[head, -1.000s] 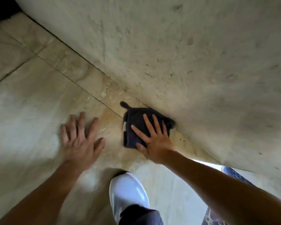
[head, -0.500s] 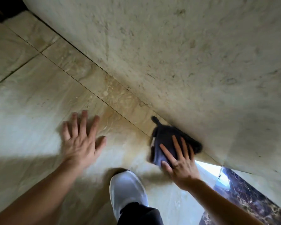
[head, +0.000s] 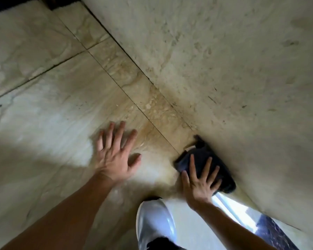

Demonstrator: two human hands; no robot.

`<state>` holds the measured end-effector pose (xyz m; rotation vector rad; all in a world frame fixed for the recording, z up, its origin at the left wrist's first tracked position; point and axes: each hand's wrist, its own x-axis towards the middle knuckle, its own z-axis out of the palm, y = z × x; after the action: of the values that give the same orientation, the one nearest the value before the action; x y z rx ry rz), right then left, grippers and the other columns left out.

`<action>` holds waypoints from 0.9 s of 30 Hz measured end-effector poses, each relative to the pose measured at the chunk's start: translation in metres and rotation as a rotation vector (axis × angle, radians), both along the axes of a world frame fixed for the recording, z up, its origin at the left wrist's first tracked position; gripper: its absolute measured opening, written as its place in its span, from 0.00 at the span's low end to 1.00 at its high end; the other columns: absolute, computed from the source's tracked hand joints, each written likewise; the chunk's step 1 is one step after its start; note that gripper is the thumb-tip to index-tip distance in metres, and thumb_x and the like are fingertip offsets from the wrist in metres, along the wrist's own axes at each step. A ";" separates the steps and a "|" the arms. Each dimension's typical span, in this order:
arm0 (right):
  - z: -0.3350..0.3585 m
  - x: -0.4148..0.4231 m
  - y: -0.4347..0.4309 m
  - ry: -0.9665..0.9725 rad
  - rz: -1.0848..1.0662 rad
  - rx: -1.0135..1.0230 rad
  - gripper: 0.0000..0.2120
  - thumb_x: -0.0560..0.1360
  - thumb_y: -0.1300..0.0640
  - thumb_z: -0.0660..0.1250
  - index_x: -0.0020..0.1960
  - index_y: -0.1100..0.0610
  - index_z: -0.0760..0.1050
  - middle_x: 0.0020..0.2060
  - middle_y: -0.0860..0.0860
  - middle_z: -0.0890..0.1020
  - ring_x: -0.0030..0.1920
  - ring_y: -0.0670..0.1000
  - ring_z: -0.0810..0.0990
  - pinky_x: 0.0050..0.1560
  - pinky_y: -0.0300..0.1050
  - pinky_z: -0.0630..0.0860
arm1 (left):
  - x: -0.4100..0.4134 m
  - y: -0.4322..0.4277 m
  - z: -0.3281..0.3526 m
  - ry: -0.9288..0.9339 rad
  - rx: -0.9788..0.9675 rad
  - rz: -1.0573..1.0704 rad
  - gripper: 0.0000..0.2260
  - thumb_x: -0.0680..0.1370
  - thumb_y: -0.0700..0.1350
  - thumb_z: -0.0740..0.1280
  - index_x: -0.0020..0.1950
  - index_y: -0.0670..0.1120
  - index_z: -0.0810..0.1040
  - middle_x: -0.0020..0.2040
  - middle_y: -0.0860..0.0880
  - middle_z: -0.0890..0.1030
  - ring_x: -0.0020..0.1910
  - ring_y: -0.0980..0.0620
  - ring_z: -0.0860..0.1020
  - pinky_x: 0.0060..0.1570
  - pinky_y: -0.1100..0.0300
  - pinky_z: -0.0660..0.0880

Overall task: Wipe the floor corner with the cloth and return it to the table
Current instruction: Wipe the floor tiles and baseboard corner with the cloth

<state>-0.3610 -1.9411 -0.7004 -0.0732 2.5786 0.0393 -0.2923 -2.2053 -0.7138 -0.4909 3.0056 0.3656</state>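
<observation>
A dark blue cloth (head: pixel 197 157) lies bunched on the beige stone floor, pushed against the foot of the wall (head: pixel 233 78). My right hand (head: pixel 200 181) presses flat on the cloth with its fingers spread, covering its near part. My left hand (head: pixel 115 156) rests palm down on the bare floor tile to the left of the cloth, fingers apart, holding nothing. The table is not in view.
My white shoe (head: pixel 154 221) stands on the floor just below the two hands. Dark grout lines (head: pixel 137 107) cross the tiles. A bright gap and a dark patterned surface (head: pixel 271 230) show at the lower right along the wall.
My right hand has slid the cloth along the wall's foot toward the right and nearer to me. My left hand has stayed planted on the floor.
</observation>
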 end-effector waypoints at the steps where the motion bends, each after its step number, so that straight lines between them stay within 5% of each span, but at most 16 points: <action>1: -0.002 -0.012 -0.028 0.023 0.073 -0.041 0.29 0.78 0.34 0.42 0.74 0.33 0.32 0.78 0.54 0.32 0.76 0.64 0.32 0.71 0.70 0.36 | 0.000 0.000 0.000 -0.010 0.006 -0.005 0.36 0.71 0.65 0.61 0.77 0.52 0.66 0.80 0.42 0.59 0.79 0.37 0.56 0.74 0.37 0.54; 4: -0.011 -0.047 -0.115 0.087 0.230 -0.122 0.30 0.76 0.34 0.39 0.74 0.33 0.33 0.79 0.56 0.36 0.76 0.67 0.36 0.69 0.73 0.35 | -0.002 -0.003 -0.004 -0.064 0.017 -0.023 0.35 0.73 0.66 0.58 0.77 0.52 0.64 0.81 0.41 0.56 0.80 0.37 0.51 0.75 0.36 0.51; 11: -0.024 -0.103 -0.258 0.079 0.454 -0.249 0.29 0.77 0.35 0.42 0.71 0.32 0.27 0.76 0.55 0.29 0.74 0.66 0.29 0.61 0.71 0.24 | 0.000 -0.001 -0.015 -0.011 0.067 -0.009 0.35 0.74 0.66 0.58 0.77 0.51 0.65 0.80 0.38 0.58 0.79 0.36 0.53 0.73 0.33 0.54; 19: -0.015 -0.166 -0.353 -0.018 0.838 -0.286 0.28 0.78 0.35 0.41 0.74 0.33 0.32 0.76 0.53 0.28 0.74 0.64 0.27 0.68 0.71 0.34 | 0.001 0.000 -0.016 -0.047 0.050 -0.020 0.37 0.70 0.65 0.63 0.76 0.51 0.66 0.80 0.41 0.58 0.79 0.35 0.55 0.71 0.33 0.58; 25: -0.020 -0.184 -0.386 -0.076 0.888 -0.241 0.28 0.76 0.33 0.39 0.72 0.32 0.29 0.74 0.52 0.24 0.72 0.63 0.24 0.68 0.71 0.32 | -0.011 -0.005 -0.010 -0.018 0.078 0.021 0.30 0.75 0.68 0.53 0.67 0.53 0.76 0.70 0.40 0.75 0.73 0.37 0.67 0.65 0.38 0.67; 27: -0.020 -0.189 -0.401 -0.080 0.896 -0.234 0.28 0.76 0.33 0.39 0.71 0.31 0.28 0.74 0.51 0.24 0.72 0.62 0.24 0.68 0.70 0.31 | -0.016 -0.019 -0.008 0.000 0.066 0.001 0.27 0.72 0.66 0.61 0.66 0.55 0.77 0.71 0.41 0.75 0.70 0.39 0.69 0.66 0.40 0.65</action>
<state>-0.5498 -2.3424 -0.7201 -1.2660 2.2516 0.0627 -0.3088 -2.2247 -0.7217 -0.4873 2.9821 0.4625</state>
